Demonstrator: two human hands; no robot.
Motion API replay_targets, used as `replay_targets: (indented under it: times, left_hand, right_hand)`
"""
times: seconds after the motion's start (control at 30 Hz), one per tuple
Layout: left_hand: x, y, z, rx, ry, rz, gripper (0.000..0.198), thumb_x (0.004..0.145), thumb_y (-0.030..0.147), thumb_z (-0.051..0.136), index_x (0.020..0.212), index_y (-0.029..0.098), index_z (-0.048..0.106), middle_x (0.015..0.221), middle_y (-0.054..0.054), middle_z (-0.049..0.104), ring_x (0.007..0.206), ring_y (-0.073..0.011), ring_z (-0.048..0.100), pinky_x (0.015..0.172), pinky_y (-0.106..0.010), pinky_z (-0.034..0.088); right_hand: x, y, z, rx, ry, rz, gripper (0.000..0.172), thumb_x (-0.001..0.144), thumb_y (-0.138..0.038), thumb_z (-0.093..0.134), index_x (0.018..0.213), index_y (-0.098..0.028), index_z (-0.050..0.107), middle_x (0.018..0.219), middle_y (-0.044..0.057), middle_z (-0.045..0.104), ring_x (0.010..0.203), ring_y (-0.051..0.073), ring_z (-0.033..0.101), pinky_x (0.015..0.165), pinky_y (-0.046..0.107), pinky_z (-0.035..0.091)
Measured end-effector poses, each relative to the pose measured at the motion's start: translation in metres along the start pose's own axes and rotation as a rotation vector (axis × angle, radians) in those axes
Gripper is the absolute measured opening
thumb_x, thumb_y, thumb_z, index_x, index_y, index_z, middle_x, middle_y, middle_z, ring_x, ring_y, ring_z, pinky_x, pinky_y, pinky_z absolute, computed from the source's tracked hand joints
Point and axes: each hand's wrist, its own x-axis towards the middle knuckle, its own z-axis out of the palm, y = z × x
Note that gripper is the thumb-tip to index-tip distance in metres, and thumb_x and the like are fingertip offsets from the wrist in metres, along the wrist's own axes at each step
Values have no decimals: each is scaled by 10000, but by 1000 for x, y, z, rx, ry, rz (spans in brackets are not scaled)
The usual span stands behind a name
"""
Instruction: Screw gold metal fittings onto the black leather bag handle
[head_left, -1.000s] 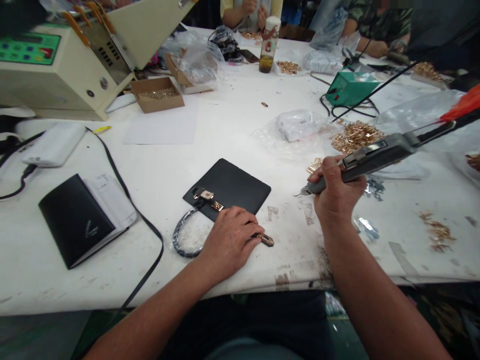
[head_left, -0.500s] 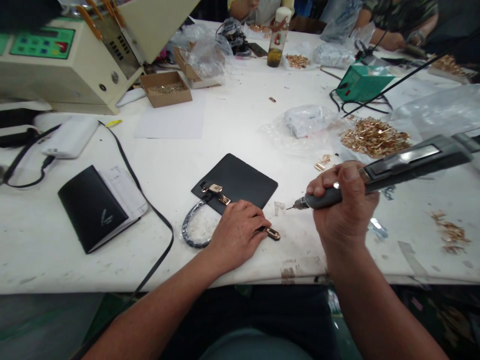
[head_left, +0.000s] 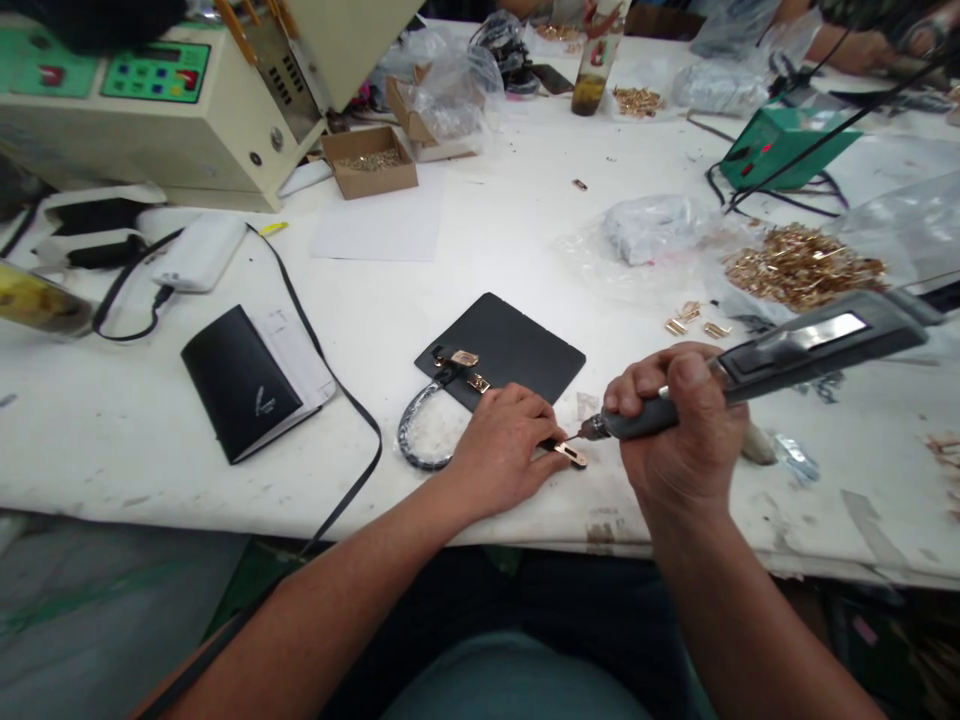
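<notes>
My left hand (head_left: 506, 440) is closed on the end of a dark strap, and a gold oblong metal fitting (head_left: 571, 455) sticks out past its fingertips. The strap's rounded handle (head_left: 409, 432), wrapped in clear film, curves out to the left of that hand. Under it lies a flat black panel (head_left: 517, 340), with gold hardware (head_left: 464, 359) near its left corner. My right hand (head_left: 679, 420) grips a grey electric screwdriver (head_left: 795, 355). Its thin bit points left and reaches the edge of the gold fitting; whether it sits in a screw is too small to tell.
A black notebook (head_left: 240, 390) and a long black cord lie on the left. Behind are a beige machine (head_left: 187, 130), a cardboard box (head_left: 371, 165) of small parts and a green power unit (head_left: 787, 145). Gold fittings (head_left: 806, 265) lie heaped at the right. Other people's hands (head_left: 855, 50) show at the back.
The screwdriver bit has come left and down from bare table to the gold fitting. The whole view has shifted, so things on the table appear further right.
</notes>
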Motion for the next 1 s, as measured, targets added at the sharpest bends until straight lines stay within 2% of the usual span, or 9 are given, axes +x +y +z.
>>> replay_targets:
  times: [0.13, 0.5, 1.0]
  left_hand:
    - [0, 1, 2, -24, 25, -8, 276, 963, 508, 703, 992, 246, 782, 1066, 25, 719, 1102, -213, 550, 975, -437, 366]
    - [0, -1, 6, 7, 59, 25, 224, 1024, 415, 636, 985, 252, 785, 1041, 27, 731, 1062, -205, 547, 946, -432, 373]
    - [1, -1, 6, 30, 57, 30, 246, 1035, 417, 614, 979, 249, 786, 1042, 26, 732, 1061, -211, 541, 935, -436, 375]
  right_hand:
    - [-1, -2, 2, 7, -8, -5, 321, 848, -337, 831, 813, -175, 556, 661, -36, 501, 515, 114, 500, 519, 273, 449]
    - [0, -1, 2, 14, -5, -11, 301, 847, -323, 824, 818, -172, 565, 653, -34, 512, 510, 118, 499, 511, 278, 444]
    - [1, 0, 4, 3, -2, -11, 326, 824, -337, 843, 809, -177, 559, 643, -42, 504, 504, 116, 492, 507, 277, 438]
